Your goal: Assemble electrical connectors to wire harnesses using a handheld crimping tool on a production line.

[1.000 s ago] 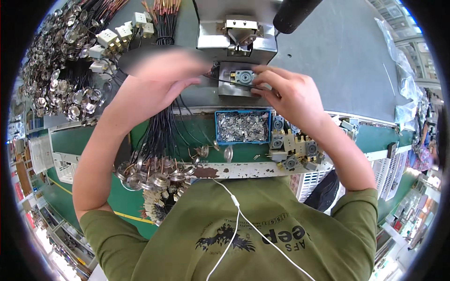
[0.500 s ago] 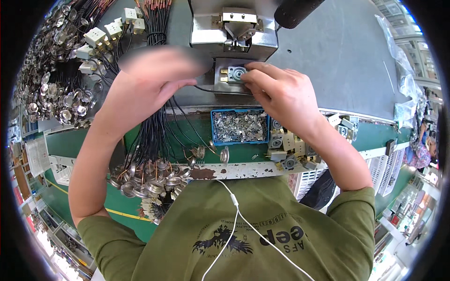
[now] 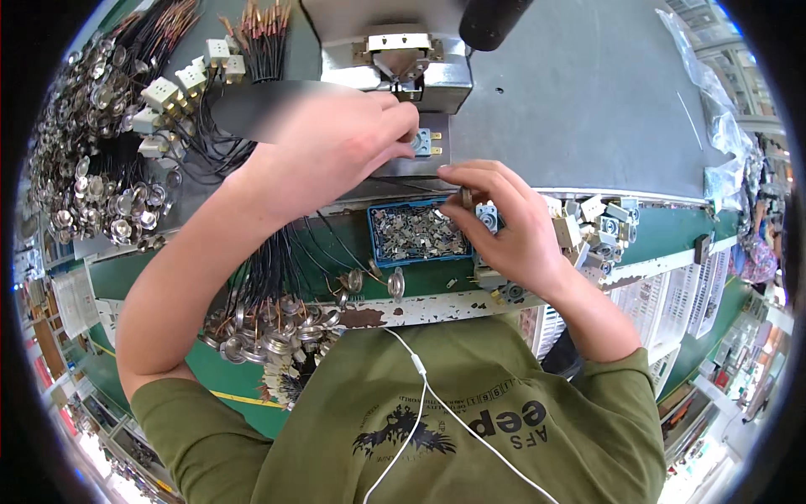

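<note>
My left hand (image 3: 348, 139) is closed in a pinch on a small switch block (image 3: 422, 144) with a blue-grey face. Two brass terminals stick out on its right side, and the fingers cover its left part. The block is over a flat metal plate (image 3: 437, 164) in front of a steel press fixture (image 3: 401, 63). Nearer to me, my right hand (image 3: 512, 227) curls its thumb and fingers round a small round metal cap (image 3: 467, 197), partly hidden. A dark wire runs leftward from beside it, under my left hand.
A blue tray (image 3: 375, 244) of small metal clips sits below my hands. More switch blocks (image 3: 611, 228) lie at the right along the bench edge. Bundled black wires with metal caps (image 3: 273, 340) hang at the left front. White connectors (image 3: 159, 94) and piled metal caps (image 3: 101, 71) fill the left.
My left hand has moved right onto the block, whose terminals now point right instead of left. My right hand has left the block, come nearer to me and now holds a round cap.
</note>
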Tool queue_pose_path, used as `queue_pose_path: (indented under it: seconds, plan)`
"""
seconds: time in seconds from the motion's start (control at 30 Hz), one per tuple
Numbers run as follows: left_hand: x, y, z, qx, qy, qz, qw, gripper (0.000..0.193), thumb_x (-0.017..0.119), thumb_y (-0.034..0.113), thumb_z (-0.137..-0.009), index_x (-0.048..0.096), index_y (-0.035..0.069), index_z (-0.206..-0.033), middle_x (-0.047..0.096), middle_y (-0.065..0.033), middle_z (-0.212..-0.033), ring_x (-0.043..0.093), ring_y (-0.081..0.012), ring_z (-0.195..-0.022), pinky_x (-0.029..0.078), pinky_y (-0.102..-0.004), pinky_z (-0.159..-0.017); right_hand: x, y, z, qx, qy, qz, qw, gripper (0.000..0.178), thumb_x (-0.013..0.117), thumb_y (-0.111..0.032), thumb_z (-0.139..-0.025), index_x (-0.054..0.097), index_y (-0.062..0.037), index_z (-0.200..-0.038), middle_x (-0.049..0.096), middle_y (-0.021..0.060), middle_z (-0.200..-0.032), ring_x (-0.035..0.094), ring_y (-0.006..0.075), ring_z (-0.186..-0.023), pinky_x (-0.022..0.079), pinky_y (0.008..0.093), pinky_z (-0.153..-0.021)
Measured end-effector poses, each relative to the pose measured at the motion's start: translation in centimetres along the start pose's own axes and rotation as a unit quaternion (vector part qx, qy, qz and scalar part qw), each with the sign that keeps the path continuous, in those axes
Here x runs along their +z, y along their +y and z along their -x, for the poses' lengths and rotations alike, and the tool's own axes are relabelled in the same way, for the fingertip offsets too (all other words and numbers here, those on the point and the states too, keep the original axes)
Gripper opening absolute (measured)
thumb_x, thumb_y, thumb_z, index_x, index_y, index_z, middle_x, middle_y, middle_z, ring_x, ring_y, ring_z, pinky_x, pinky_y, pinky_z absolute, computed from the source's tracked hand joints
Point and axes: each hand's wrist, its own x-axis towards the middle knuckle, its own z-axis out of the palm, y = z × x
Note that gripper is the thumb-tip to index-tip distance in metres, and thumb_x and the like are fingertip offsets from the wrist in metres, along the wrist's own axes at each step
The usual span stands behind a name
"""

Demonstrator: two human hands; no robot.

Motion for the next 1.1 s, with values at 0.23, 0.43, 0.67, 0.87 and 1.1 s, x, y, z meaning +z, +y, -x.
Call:
queue_pose_path:
  seconds: [0.23,0.43,0.67,0.87,1.1]
  plan:
    - [1.1,-0.1,0.1,0.011,0.004,-0.009,1.0,0.01,0.07,0.013,-0.088,0.066,0.007,-0.095,0.065,-0.0058,-0.089,0.067,-0.0261,-0.082,0.055,-0.0381,-0.072,-0.3,0.5,0.5,-0.01,0.001,-0.068,0.998,0.04,0.074,0.008,-0.086,0.064,-0.0019,-0.124,0.068,0.0138,-0.124,0.073,0.0231,-0.1,0.061,0.0325,-0.086]
    - [1.6,0.3,-0.1,-0.04,0.003,0.018,0.999,0.014,0.073,0.013,-0.088,0.065,0.007,-0.097,0.064,-0.0067,-0.093,0.067,-0.0277,-0.083,0.055,-0.0382,-0.07,-0.5,0.7,0.1,-0.042,0.012,-0.041,0.998,0.04,0.077,0.007,-0.085,0.065,-0.0022,-0.122,0.07,0.0143,-0.123,0.073,0.025,-0.103,0.061,0.0342,-0.086]
    - [-1.4,0.9,1.5,-0.033,-0.07,0.087,0.993,0.026,0.074,0.023,-0.09,0.067,0.009,-0.111,0.066,-0.007,-0.093,0.068,-0.0311,-0.084,0.055,-0.0411,-0.073,-1.7,-0.4,-1.3,-0.041,0.0,0.029,0.999,0.04,0.077,0.001,-0.087,0.065,-0.002,-0.126,0.074,0.0143,-0.114,0.073,0.024,-0.104,0.059,0.0338,-0.087]
    - [-2.8,0.2,2.4,-0.04,-0.06,0.091,0.993,0.017,0.066,0.016,-0.096,0.07,0.006,-0.108,0.072,-0.0124,-0.09,0.069,-0.0338,-0.086,0.054,-0.0445,-0.075,-2.5,-0.9,-3.4,0.134,-0.106,-0.068,0.983,0.031,0.065,-0.007,-0.101,0.063,-0.0011,-0.132,0.075,0.0089,-0.113,0.069,0.013,-0.105,0.053,0.0278,-0.093]
    - [-1.0,0.5,3.8,-0.106,-0.018,0.196,0.975,0.018,0.066,0.013,-0.094,0.07,0.004,-0.109,0.07,-0.0158,-0.086,0.067,-0.0372,-0.083,0.053,-0.0451,-0.074,1.4,-2.2,-4.3,0.019,0.119,-0.222,0.968,0.028,0.056,-0.013,-0.109,0.06,0.0067,-0.128,0.072,0.0179,-0.121,0.069,0.0201,-0.108,0.054,0.0341,-0.098]
